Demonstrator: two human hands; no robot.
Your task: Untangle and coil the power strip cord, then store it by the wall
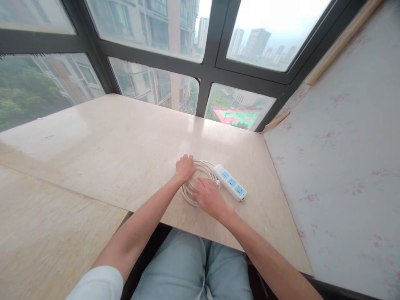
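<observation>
A white power cord (189,196) lies in a round coil of several loops on the beige stone surface. My left hand (185,167) is closed over the coil's far left side, its fingertips mostly hidden. Across the near right part of the loops, my right hand (208,195) bends its fingers in around the cord; what lies under its palm is hidden. A white plug (218,183) shows just beside the right hand's knuckles. Touching the coil's right side is a white power strip (230,182) with three blue socket faces, lying at a slant.
The beige stone sill (125,146) has a seam and a step at lower left. Dark-framed windows (206,75) border its far side. A floral-papered wall (337,166) rises on the right. My legs (193,266) are below the near edge.
</observation>
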